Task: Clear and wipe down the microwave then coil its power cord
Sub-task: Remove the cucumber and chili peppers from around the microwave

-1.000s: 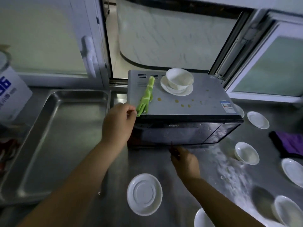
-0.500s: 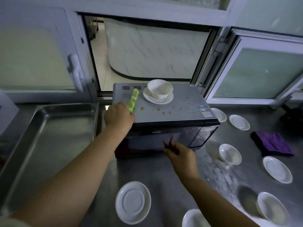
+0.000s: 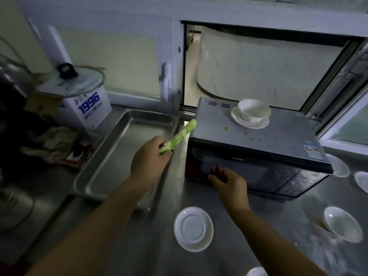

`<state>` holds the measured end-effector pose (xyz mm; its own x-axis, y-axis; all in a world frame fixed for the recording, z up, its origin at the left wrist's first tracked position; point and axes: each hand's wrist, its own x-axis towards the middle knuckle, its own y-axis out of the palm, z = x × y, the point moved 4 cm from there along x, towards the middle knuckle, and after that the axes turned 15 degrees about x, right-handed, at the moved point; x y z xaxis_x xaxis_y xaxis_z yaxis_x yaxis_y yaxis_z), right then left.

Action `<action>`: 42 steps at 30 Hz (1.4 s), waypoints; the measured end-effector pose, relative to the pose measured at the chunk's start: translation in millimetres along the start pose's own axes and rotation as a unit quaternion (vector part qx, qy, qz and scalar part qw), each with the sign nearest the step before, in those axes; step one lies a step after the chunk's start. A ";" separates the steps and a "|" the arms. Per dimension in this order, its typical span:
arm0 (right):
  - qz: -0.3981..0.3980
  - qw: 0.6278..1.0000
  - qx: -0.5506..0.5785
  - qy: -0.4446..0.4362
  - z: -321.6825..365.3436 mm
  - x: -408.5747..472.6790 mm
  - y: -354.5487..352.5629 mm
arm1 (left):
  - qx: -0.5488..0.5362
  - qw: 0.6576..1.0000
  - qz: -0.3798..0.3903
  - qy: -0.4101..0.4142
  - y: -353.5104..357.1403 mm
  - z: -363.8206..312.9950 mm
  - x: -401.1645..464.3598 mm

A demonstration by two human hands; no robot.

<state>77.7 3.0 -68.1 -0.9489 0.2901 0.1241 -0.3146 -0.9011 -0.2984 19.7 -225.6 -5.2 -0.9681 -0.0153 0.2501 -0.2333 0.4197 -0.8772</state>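
Now left hand gripping green stalk, between tray and microwave

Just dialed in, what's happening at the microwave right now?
A person is clearing the dark grey microwave on the steel counter. The left hand holds a pale green vegetable stalk in the air, between the microwave and the empty steel tray. The right hand pinches small red pieces, possibly chillies, in front of the door. A white bowl on a white saucer sits on top, beside yellowish spots; no wiping has begun.
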 end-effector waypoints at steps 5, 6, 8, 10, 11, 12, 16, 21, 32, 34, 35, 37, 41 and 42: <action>0.073 0.997 0.019 -0.001 27.0 1.4 67.0 | -0.031 0.995 0.006 -0.090 -21.7 81.8 -26.1; 0.082 0.996 0.021 0.003 30.6 2.5 80.7 | -0.043 0.993 0.001 -0.114 -25.3 99.5 -28.8; 0.098 0.995 0.022 0.004 38.0 5.8 109.5 | -0.063 0.985 -0.003 -0.159 -30.9 135.2 -32.5; 0.113 0.993 0.013 -0.005 47.3 10.2 144.0 | -0.077 0.979 0.001 -0.191 -35.5 172.1 -33.0; 0.120 0.993 0.004 -0.010 53.3 12.1 164.0 | -0.081 0.976 0.001 -0.204 -37.9 191.4 -31.5; 0.127 0.992 -0.004 -0.012 59.0 14.4 185.6 | -0.081 0.973 -0.001 -0.217 -40.8 210.9 -28.7; 0.168 0.986 -0.012 0.019 74.3 22.6 287.7 | -0.072 0.963 -0.009 -0.260 -55.8 288.6 -8.8; 0.221 0.973 -0.018 0.066 79.5 35.1 425.3 | -0.045 0.948 -0.011 -0.316 -72.4 374.6 13.2; 0.154 0.976 -0.025 0.149 74.2 71.5 556.1 | -0.061 0.949 0.012 -0.308 -65.4 406.1 39.8; 0.131 0.980 -0.016 0.149 71.5 74.9 546.3 | -0.056 0.948 0.018 -0.313 -58.2 408.5 44.0; 0.121 0.981 -0.009 0.154 70.0 76.4 539.3 | -0.050 0.949 0.021 -0.312 -53.8 409.1 46.5; 0.102 0.981 0.001 0.164 65.4 79.2 523.0 | -0.028 0.954 0.022 -0.297 -42.3 408.6 52.9; 0.087 0.982 -0.009 0.170 54.2 80.6 489.1 | 0.065 0.963 0.044 -0.258 -12.2 406.2 65.3; 0.081 0.982 -0.010 0.171 51.4 79.7 481.1 | 0.079 0.963 0.049 -0.252 -5.5 406.1 68.1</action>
<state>-148.0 -423.9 -153.2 -0.9388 0.2371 -0.2500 -0.1554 -0.9389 -0.3071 -82.1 -597.4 -149.7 -0.8984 -0.4379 -0.0338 -0.1104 0.2996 -0.9477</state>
